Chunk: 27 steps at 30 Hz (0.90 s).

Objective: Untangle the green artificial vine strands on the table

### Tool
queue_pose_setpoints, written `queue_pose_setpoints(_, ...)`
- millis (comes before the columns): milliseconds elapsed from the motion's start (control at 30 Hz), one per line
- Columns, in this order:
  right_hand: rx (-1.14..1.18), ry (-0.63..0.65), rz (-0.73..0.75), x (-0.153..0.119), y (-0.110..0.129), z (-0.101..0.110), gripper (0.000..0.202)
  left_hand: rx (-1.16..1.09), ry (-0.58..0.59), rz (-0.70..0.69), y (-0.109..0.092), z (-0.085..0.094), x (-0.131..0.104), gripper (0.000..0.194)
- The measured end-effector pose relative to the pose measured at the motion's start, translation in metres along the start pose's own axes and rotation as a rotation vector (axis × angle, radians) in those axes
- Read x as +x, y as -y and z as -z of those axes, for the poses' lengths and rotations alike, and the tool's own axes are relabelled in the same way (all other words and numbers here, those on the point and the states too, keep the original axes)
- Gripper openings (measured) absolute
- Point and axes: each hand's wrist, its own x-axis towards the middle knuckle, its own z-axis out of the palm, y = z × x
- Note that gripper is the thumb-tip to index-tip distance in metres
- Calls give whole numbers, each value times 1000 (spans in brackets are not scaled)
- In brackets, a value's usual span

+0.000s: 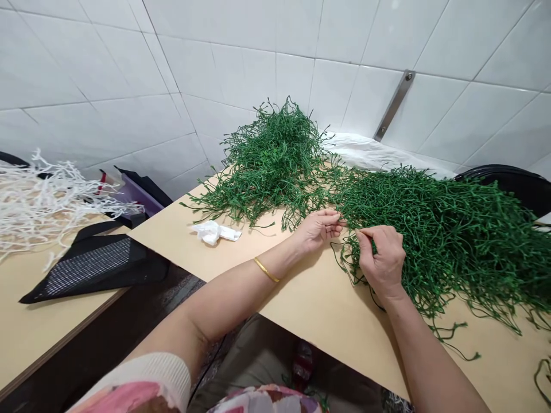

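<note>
Thin green cords [413, 218] with knotted ends lie in a loose heap on the tan table at the right. My left hand [321, 229], with a yellow bangle at its wrist, has thumb and fingers pinched at the near edge of this heap. Close by on the right, my right hand [382, 255] is curled, its thumb pressed to the index finger. Both pinches appear to be on a green cord, though the strand between the fingertips is barely visible. A second heap of green cords [275, 155] rises at the back corner.
A crumpled white tissue [210, 232] lies on the tan tabletop [172, 235]. On another table at the left are white cords [55, 201] and a black mesh-panelled item [94, 267]. White sheeting [365, 149] lies against the tiled wall [336, 34], beside a metal bracket [395, 105].
</note>
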Motion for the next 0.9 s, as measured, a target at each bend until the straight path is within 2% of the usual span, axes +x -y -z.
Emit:
queue_pose_setpoints(133, 29, -22, -22, 0, 0, 0, 15, -68, 16, 67, -2, 1, 0, 10)
queue_pose_setpoints(233, 49, -100, -47, 0, 0, 0, 6, -67, 40, 84, -2, 1, 0, 11)
queue_pose_setpoints(333, 36, -155, -27, 1, 1, 1, 11, -37, 49, 73, -2, 0, -1, 13)
queue_pose_setpoints(600, -2, -134, 12, -1, 0, -1, 9, 46, -64, -4, -1, -2, -1, 18)
queue_pose_setpoints(700, 72, -163, -41, 0, 0, -1, 9, 60, -87, -33, -1, -3, -1, 20)
queue_pose_setpoints(800, 206, -181, -162, 1, -1, 0, 13, 89, -101, -56, -1, -4, -2, 20)
queue_pose_setpoints(900, 329, -140, -270, 0, -2, 1, 20, 110, -90, -75, -1, -5, -3, 20)
